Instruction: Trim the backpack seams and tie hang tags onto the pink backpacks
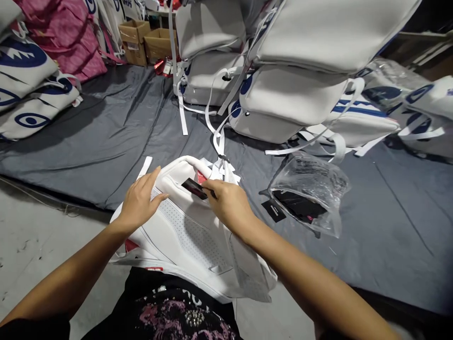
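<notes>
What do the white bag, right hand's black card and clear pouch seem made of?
White bag: probably faux leather, low sheen, from its smooth, softly folding skin.
Black card: likely coated paperboard; it looks flat, stiff and slightly glossy.
Clear pouch: plastic film, shiny, see-through and crinkled.

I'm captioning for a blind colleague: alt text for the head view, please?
A person's right hand holds a black card over a white bag while the left hand rests on the bag. Gray cloth beyond holds a clear plastic bag of black items and stacked bags.
</notes>
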Motion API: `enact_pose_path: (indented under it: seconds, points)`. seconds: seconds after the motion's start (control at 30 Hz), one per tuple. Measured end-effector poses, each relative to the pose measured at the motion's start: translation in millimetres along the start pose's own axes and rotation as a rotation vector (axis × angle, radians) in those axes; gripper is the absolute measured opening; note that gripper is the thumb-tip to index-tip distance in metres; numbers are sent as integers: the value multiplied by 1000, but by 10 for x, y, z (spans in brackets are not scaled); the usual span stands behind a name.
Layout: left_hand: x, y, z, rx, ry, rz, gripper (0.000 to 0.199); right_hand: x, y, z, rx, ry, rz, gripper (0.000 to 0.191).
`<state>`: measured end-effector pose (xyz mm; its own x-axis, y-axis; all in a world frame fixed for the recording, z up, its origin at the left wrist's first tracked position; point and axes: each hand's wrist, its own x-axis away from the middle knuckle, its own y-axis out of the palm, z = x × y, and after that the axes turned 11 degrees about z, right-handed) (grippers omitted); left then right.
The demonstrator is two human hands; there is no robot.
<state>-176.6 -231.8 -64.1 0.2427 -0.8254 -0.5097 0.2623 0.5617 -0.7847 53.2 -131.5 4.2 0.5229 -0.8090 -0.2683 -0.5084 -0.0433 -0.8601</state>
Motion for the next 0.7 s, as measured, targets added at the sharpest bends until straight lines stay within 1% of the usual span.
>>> enact_pose_path:
  seconds: [0.07, 0.17, 0.27, 0.4, 0.43, 0.47, 0.5, 0.6, 0.63, 0.7]
  points:
    - [34, 30, -12, 14, 29, 58, 67, -85, 1, -66, 91, 7, -73, 22]
    - [69, 40, -23, 38, 62, 100, 66, -195, 25, -96, 129, -44, -196, 23]
    - [78, 45, -36, 52, 57, 104, 65, -253, 125, -101, 163, -113, -388, 25]
    - [68, 70, -42, 51, 33, 79, 61, -262, 198, -178, 367, -236, -516, 29]
    - [68, 72, -44, 55, 33, 73, 60, -262, 195, -214, 419, -255, -525, 29]
    - [70, 71, -46, 63, 31, 70, 60, -266, 193, -253, 450, -258, -504, 30]
    - [73, 66, -50, 72, 25, 65, 60, -276, 200, -295, 447, -252, -457, 29]
    - [74, 46, -67, 99, -62, 30, 68, -374, 305, -405, 280, -279, -287, 28]
    - [63, 40, -76, 105, -108, 9, 72, -432, 358, -425, 220, -310, -268, 27]
    - [18, 28, -93, 112, -181, -47, 75, -550, 441, -430, 170, -379, -296, 24]
